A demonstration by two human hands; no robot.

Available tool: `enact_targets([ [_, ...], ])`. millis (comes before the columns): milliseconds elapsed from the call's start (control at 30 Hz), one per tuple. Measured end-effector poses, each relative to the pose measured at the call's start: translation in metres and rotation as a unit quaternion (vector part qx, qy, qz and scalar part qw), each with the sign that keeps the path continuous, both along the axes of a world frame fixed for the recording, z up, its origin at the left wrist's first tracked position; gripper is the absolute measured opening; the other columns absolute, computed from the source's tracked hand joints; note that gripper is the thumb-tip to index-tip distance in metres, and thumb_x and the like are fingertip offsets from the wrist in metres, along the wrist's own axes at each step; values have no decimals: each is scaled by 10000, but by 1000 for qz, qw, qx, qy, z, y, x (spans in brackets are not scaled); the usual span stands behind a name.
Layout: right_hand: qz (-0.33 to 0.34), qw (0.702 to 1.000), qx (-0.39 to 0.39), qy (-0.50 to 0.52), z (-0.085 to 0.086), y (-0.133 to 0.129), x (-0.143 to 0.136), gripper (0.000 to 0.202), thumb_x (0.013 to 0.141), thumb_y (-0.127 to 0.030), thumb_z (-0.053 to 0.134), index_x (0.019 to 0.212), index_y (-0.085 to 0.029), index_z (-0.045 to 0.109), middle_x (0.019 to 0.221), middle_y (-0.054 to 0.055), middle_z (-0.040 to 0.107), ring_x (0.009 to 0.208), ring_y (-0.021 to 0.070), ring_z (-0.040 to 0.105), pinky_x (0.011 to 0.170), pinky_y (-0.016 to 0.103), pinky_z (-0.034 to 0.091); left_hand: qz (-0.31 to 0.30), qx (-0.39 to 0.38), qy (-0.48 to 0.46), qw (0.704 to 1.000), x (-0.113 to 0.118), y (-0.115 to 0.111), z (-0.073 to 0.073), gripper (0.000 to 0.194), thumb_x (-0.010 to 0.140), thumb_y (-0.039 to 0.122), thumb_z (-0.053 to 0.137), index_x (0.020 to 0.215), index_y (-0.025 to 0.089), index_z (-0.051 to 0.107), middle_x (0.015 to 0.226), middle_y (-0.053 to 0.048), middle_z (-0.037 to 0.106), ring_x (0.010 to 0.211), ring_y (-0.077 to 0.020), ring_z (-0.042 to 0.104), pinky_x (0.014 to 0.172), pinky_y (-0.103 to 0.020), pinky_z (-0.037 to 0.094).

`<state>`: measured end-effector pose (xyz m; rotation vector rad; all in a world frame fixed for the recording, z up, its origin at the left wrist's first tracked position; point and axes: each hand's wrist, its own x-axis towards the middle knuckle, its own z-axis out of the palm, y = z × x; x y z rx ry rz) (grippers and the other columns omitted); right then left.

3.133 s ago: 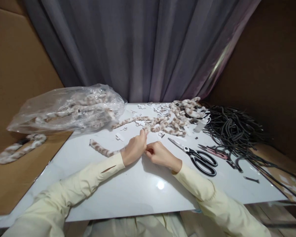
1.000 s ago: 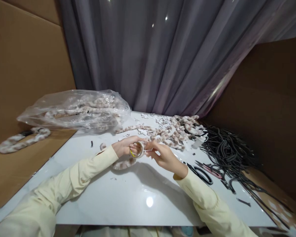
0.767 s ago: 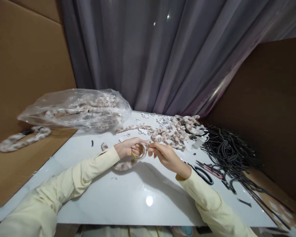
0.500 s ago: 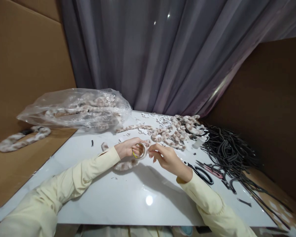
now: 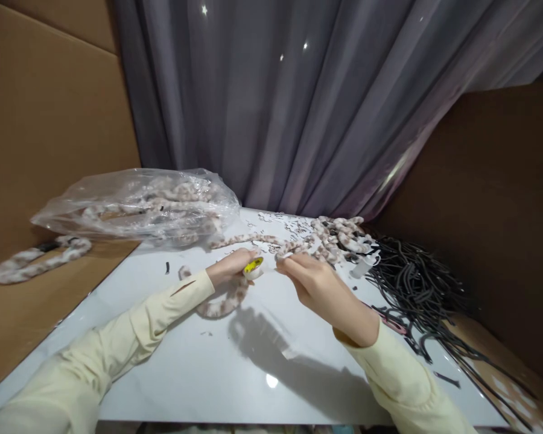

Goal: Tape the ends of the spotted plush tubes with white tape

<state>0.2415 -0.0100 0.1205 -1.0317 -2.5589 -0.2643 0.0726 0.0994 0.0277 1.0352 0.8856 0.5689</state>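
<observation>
My left hand is closed around a roll of clear tape with a yellow inner ring. A curved brown-and-white fuzzy strip hangs below that hand; whether the fingers also grip it I cannot tell. Just to the right, my right hand pinches the free end of the tape, and a short pale length stretches between the two hands. Both hands are above the white table. The right fingertips are partly hidden behind the hand itself.
A clear plastic bag of fuzzy strips lies at the back left, near a fuzzy loop on cardboard. More fuzzy strips pile up at the back right. Beyond them are black cords and a pink-handled tool.
My right hand has moved right, away from the left, drawing tape out. The roll has turned to show its yellow inside. My right arm now covers the black-handled scissors.
</observation>
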Motion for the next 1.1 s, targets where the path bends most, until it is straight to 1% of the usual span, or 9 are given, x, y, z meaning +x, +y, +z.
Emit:
enact_targets([
  [167,-38,991,-54,-117,26,2,-4,195,805,18,438,792,-162,511,719,46,534,754,176,489,587,253,354,10,204,159,966,-4,-10,23,285,857,218,471,578,171,439,490,37,457,390,-81,392,396,-207,283],
  [367,9,992,-101,-76,8,5,4,127,810,-31,504,781,-153,526,1103,122,502,911,194,512,629,270,434,-75,356,237,901,-14,-33,60,264,827,260,473,579,186,418,494,50,408,413,-106,377,454,-238,267],
  [467,50,993,-108,-19,1,16,9,119,805,-37,525,749,-141,540,1247,162,436,1151,265,413,805,371,462,-107,413,241,872,-18,-46,71,255,834,252,452,593,188,398,537,40,403,479,-113,363,494,-243,249],
  [567,82,987,-137,2,-1,25,10,120,771,-37,580,706,-137,583,1241,156,469,1264,294,299,933,433,406,-160,511,281,797,-19,-58,75,141,809,149,424,674,193,423,603,18,451,528,-135,407,511,-253,249],
  [633,99,979,-180,2,-2,29,8,117,750,-38,615,703,-145,615,1125,125,553,1176,261,421,905,388,427,-191,566,317,736,-18,-65,74,148,733,49,422,766,189,456,724,-14,535,629,-166,490,548,-255,283],
  [733,92,971,-222,-1,-4,32,5,136,724,-10,629,706,-143,645,866,73,626,880,187,582,752,290,465,-199,595,355,693,-16,-74,72,263,664,-11,411,832,183,467,833,-41,577,725,-198,535,581,-260,305],
  [900,81,967,-242,27,-6,32,3,229,687,70,585,701,-140,675,753,35,661,718,138,611,655,223,441,-183,589,366,697,-17,-78,77,226,706,-12,402,807,190,416,657,5,503,546,-153,465,497,-253,242],
  [1000,81,964,-253,31,-3,31,5,253,673,92,562,697,-136,672,724,26,669,692,132,610,645,218,436,-155,566,350,730,-18,-74,82,87,854,167,423,776,201,405,561,33,436,461,-130,400,461,-252,208],
  [1100,96,962,-253,33,1,30,8,246,685,86,555,698,-135,663,727,27,660,683,128,600,653,219,437,-142,573,335,734,-20,-70,86,247,902,340,413,701,197,422,526,35,416,434,-113,378,449,-249,206],
])
